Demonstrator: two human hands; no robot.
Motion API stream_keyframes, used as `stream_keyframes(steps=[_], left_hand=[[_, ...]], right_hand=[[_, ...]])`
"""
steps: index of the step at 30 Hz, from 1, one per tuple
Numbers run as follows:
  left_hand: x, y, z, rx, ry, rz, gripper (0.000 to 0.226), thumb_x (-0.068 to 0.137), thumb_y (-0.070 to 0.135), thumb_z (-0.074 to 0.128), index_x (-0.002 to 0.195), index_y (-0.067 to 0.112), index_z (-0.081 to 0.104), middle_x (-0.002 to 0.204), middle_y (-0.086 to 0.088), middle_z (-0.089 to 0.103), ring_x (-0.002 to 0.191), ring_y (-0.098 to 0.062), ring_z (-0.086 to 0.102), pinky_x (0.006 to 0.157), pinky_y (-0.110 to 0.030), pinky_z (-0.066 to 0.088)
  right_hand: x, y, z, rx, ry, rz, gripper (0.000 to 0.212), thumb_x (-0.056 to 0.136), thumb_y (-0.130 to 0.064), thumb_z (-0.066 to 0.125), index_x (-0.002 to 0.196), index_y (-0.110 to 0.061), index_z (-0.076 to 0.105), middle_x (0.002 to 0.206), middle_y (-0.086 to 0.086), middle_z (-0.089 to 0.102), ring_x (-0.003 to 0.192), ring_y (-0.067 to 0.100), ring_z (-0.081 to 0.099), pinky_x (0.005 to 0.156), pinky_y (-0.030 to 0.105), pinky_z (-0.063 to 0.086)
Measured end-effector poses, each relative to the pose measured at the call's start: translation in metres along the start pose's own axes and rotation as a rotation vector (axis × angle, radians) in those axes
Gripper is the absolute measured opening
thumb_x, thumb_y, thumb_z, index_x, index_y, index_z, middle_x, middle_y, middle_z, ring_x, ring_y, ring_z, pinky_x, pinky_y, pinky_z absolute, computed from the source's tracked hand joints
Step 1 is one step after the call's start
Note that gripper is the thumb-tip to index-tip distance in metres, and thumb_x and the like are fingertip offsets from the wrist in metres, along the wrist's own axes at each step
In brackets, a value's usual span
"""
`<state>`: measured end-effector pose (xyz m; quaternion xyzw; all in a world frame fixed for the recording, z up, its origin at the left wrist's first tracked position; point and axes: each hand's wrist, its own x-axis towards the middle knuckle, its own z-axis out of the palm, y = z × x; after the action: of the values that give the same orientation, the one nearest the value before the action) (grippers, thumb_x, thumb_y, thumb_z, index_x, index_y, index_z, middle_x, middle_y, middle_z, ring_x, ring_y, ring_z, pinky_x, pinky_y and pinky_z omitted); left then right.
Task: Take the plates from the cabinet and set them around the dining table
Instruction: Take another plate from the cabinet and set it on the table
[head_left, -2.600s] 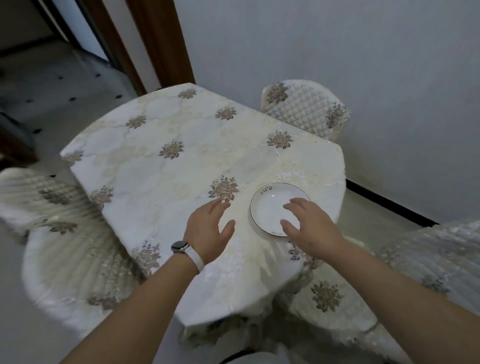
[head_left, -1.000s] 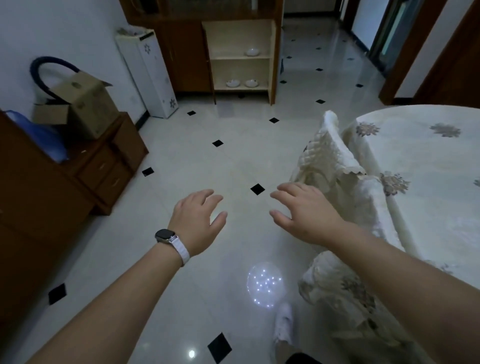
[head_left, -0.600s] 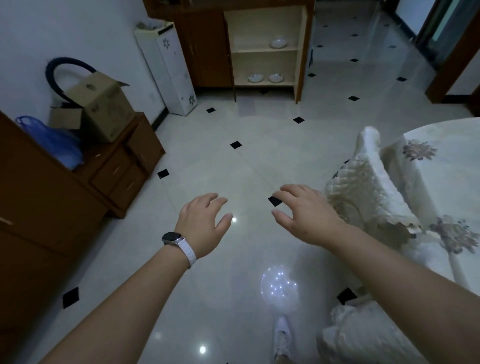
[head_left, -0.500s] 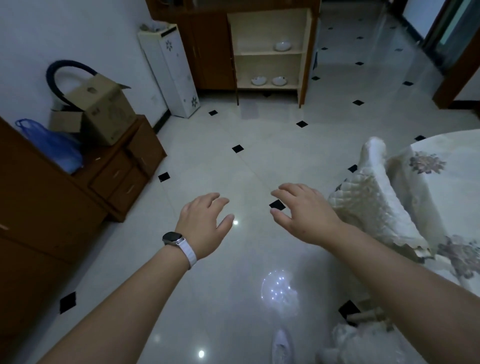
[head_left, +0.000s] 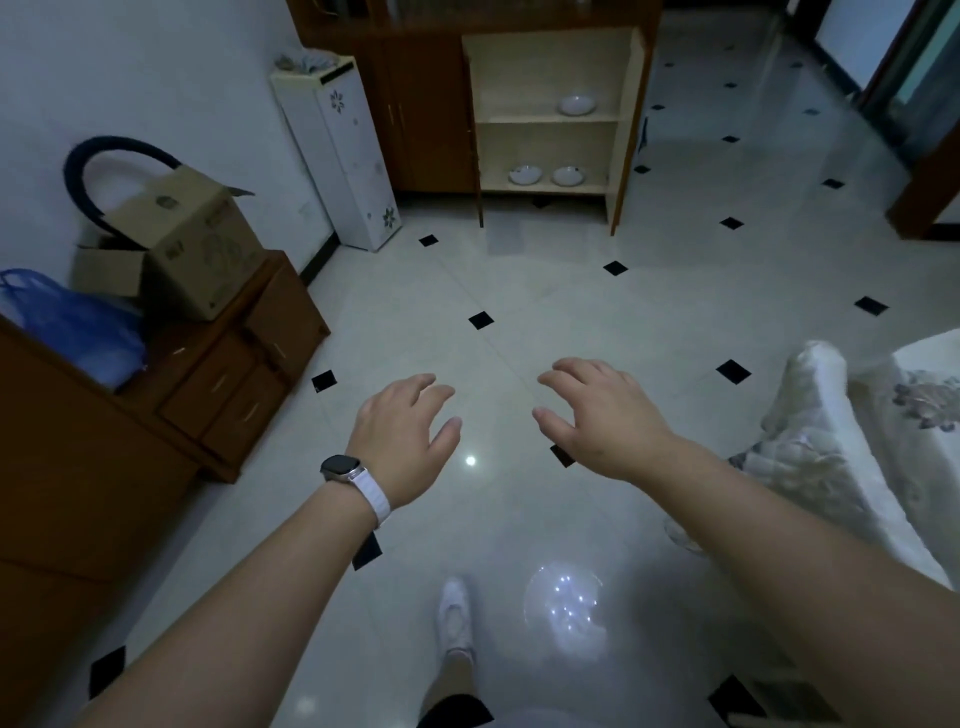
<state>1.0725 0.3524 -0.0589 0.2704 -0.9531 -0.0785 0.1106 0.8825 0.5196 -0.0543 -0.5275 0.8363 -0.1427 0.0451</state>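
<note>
A: Left side first, what's there?
B: Cardboard box (head_left: 192, 244) on a low wooden unit (head_left: 249, 364), then left hand (head_left: 402, 441), watch (head_left: 340, 469) on wrist, fingers loose and spread, holding nothing
A: Task items?
B: Across the floor in the open cabinet (head_left: 626, 93): bottom-left plate (head_left: 524, 175) and bottom-right plate (head_left: 568, 175) side by side on the bottom shelf, top plate (head_left: 576, 105) on the shelf above, all lying flat; round, so no long axis
A: Handling?
B: Look ceramic, so likely stiff, smooth, breakable; best pinched at the rim, thumb on top, fingers under
A: Other side?
B: The right hand (head_left: 602, 415) is open too, empty, over the tiles; quilted chair (head_left: 815, 405) and dining table (head_left: 930, 374) at far right
</note>
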Motion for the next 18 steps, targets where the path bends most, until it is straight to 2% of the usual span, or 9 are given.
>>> stream_keyframes(steps=[10, 18], left_hand=[[0.151, -0.137, 0.014, -0.091, -0.052, 0.044, 0.058, 0.085, 0.051, 0.030, 0.126, 0.020, 0.058, 0.136, -0.008, 0.054, 0.124, -0.027, 0.048, 0.099, -0.042, 0.037], [0.252, -0.207, 0.008, -0.131, -0.028, 0.118, 0.056, 0.085, 0.050, 0.033, 0.123, 0.018, 0.061, 0.132, -0.009, 0.057, 0.122, -0.029, 0.050, 0.098, -0.044, 0.038]], right_hand=[[0.187, -0.047, 0.024, -0.048, -0.017, 0.072, 0.050, 0.096, -0.050, 0.045, 0.138, -0.023, 0.050, 0.145, -0.002, 0.046, 0.134, 0.021, 0.039, 0.108, 0.039, 0.030], [0.283, -0.060, 0.020, -0.070, 0.023, 0.147, 0.050, 0.096, -0.050, 0.045, 0.138, -0.024, 0.049, 0.146, -0.003, 0.046, 0.134, 0.020, 0.039, 0.108, 0.039, 0.029]])
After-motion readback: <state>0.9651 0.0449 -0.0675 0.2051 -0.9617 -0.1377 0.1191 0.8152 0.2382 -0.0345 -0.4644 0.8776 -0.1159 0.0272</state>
